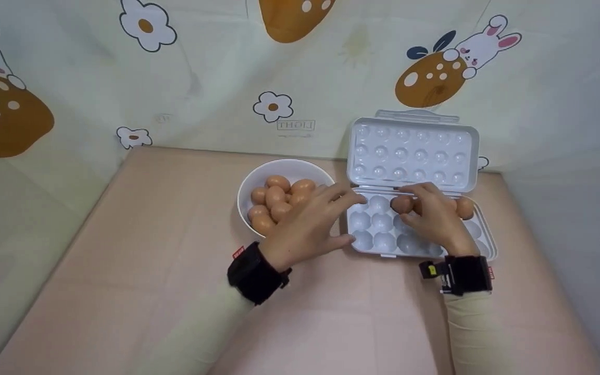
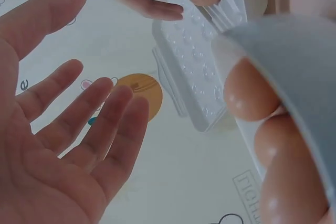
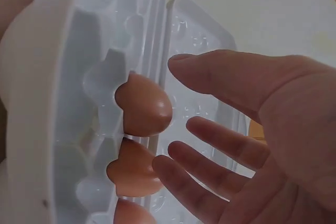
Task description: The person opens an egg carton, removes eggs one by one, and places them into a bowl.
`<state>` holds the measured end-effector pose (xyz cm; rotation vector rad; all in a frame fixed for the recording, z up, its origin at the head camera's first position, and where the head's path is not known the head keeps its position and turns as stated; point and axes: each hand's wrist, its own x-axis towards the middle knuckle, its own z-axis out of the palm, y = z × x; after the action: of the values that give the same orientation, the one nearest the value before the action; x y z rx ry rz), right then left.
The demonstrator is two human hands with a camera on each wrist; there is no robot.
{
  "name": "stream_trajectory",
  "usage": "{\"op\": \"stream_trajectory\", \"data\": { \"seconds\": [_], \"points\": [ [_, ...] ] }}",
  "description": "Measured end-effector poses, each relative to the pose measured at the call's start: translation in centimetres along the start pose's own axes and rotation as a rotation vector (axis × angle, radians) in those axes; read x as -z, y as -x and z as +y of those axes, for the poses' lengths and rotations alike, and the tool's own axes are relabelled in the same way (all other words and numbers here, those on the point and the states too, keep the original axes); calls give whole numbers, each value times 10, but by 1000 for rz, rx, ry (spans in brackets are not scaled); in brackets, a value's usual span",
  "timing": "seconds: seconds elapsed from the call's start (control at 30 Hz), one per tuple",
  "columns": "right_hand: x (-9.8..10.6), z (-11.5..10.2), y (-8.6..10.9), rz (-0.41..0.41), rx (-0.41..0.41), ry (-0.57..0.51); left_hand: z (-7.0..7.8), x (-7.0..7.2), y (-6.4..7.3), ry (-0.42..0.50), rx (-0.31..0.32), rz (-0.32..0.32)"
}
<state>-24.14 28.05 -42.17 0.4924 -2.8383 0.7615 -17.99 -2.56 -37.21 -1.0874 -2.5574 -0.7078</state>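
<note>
A white egg box (image 1: 383, 222) lies open on the table, its lid (image 1: 412, 151) raised at the back. Several brown eggs sit in its rear row, among them a left-hand egg (image 1: 401, 204) and a right-hand egg (image 1: 465, 208). My right hand (image 1: 438, 213) is spread over that row, fingers and thumb apart around the left-hand egg (image 3: 149, 106); one fingertip overlaps the neighbouring egg (image 3: 134, 171), and I cannot tell if it touches. My left hand (image 1: 308, 224) hovers with parted fingers and holds nothing, between the box and a white bowl (image 1: 244, 200) of brown eggs (image 1: 275, 195), partly hiding the bowl.
The table (image 1: 123, 250) has a pinkish cover. Behind and beside it hangs a pale curtain (image 1: 211, 78) printed with rabbits and flowers. The raised lid stands close to that curtain. Bowl and box stand side by side towards the table's back edge.
</note>
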Motion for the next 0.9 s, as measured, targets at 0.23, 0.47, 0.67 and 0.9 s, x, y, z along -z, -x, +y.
{"op": "stream_trajectory", "data": {
  "seconds": [0.23,0.47,0.67,0.9],
  "points": [
    [-9,7,-3,-41,-2,-27,3,-17,7,16,-23,33],
    [-17,7,-4,-51,4,6,5,-34,11,-8,-9,17],
    [-25,6,-4,9,47,50,4,-42,11,21,-10,-6],
    [-33,9,-4,84,57,42,1,-46,10,19,15,-44]
  ]
}}
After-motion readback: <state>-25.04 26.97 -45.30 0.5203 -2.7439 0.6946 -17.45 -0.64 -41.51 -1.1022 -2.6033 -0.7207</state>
